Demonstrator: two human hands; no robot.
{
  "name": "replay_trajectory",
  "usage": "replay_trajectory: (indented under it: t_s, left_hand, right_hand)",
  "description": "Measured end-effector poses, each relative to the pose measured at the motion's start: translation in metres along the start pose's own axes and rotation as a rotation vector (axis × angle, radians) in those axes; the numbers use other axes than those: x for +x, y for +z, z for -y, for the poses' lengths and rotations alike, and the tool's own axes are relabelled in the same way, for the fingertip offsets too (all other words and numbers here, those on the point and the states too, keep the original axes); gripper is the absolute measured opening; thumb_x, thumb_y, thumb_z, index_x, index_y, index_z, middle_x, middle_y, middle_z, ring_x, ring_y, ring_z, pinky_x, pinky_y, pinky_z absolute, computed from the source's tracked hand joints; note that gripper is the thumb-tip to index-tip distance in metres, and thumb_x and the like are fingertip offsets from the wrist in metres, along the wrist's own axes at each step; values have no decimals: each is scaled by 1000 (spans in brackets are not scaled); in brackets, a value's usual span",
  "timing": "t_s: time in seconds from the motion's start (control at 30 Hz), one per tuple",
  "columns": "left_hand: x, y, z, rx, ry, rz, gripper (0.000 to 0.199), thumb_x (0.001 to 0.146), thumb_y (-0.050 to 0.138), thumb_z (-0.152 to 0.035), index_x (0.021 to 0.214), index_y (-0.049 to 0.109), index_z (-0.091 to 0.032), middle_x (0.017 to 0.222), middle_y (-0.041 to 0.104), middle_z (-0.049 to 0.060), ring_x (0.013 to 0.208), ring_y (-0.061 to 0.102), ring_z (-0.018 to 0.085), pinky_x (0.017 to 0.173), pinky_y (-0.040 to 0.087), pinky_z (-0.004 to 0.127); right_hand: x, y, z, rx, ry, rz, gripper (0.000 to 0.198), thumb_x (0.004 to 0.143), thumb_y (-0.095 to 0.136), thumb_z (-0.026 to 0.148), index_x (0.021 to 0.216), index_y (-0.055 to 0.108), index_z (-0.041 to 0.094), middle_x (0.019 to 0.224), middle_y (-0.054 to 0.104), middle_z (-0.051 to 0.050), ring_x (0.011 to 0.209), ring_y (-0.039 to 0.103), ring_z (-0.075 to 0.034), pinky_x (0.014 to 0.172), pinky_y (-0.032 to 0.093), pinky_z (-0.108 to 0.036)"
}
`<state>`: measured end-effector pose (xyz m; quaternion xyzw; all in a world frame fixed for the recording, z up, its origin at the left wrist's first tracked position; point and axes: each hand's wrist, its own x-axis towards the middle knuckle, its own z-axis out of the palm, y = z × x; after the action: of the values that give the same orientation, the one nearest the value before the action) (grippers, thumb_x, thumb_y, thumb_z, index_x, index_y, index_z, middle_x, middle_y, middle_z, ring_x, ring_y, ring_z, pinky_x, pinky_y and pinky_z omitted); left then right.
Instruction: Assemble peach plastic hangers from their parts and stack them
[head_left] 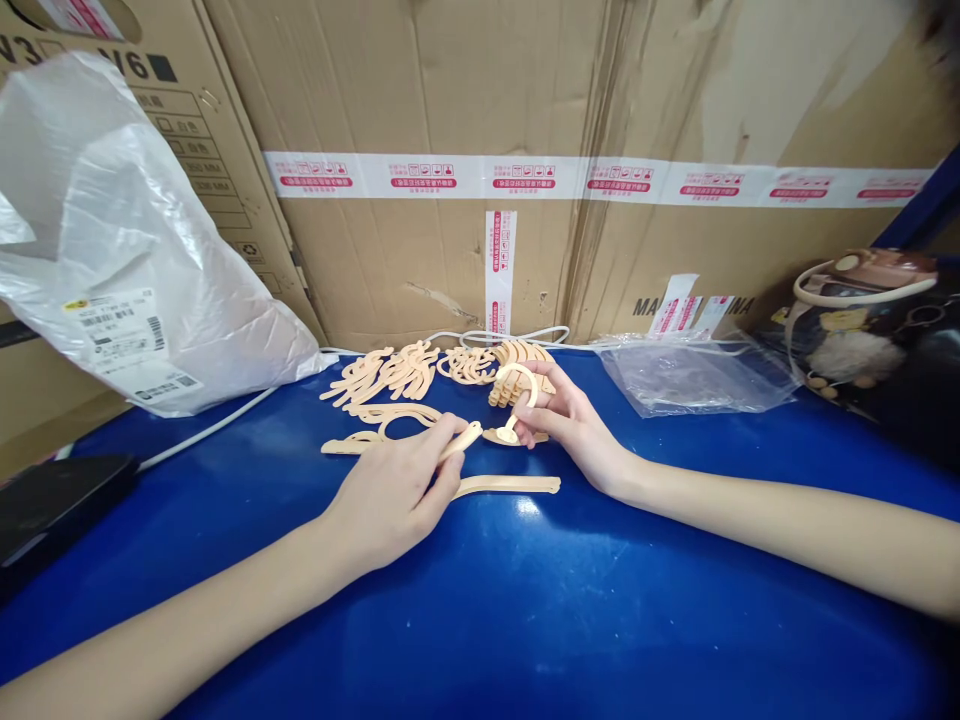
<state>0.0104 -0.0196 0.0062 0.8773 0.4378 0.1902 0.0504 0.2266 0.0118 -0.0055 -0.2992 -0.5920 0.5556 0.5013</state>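
Two pale pieces occupy your hands over the blue tabletop (600,600): your left hand (397,480) pinches a slim strip (460,443) between thumb and fingers, while your right hand (576,422) holds a hooked piece (534,384). Both look light, stiff and smooth, probably liable to snap if bent; the strip suits a mid-length pinch, the hook its stem. The strip's long axis slants up and rightward, free end toward the hook, which arches above its lower-left foot.
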Motion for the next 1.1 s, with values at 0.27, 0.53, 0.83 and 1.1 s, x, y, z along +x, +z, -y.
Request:
replay_trajectory:
  t_s: [0.27,0.53,0.83,1.1]
  left_hand:
    - [1,3,1,-56,125,-24,26,98,29,-30,112,48,-19,97,62,5,84,60,19,71,46,33]
    - [0,1,-1,-43,263,-43,25,97,32,-22,118,46,-19,108,61,6,92,56,20,75,47,33]
    - [-1,5,4,25,315,-87,27,99,32,-21,124,41,-18,109,62,7,94,59,19,78,49,32]
    - [1,8,7,81,351,-161,29,99,37,-22,126,45,-17,105,66,6,90,62,18,74,50,30]
  right_hand:
    - [3,-2,-3,87,17,-28,46,75,69,21,112,42,24,67,60,6,60,56,-11,58,43,-25]
    - [2,-3,-3,74,29,60,44,78,67,22,114,41,26,69,59,6,59,56,-11,59,44,-26]
    - [4,-3,-4,110,74,112,41,80,66,19,113,42,23,77,63,4,64,58,-10,63,44,-26]
    - [4,-3,-3,86,67,91,42,78,70,23,113,46,22,78,60,3,64,53,-9,61,42,-25]
